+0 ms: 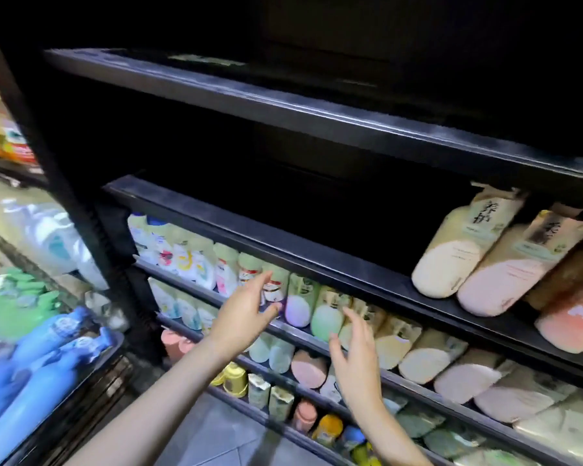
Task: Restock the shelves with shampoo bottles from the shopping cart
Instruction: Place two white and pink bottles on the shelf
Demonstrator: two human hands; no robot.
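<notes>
Head view: both empty grips [246,311] [354,361] before shelved shampoo bottles [327,321].

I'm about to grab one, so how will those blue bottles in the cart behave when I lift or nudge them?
The blue bottles look like rigid plastic, so probably stiff in a hand. They lie on their sides in the cart and look round, so a nudge may roll them. Their smooth, glossy skin could be a little slippery.
</notes>
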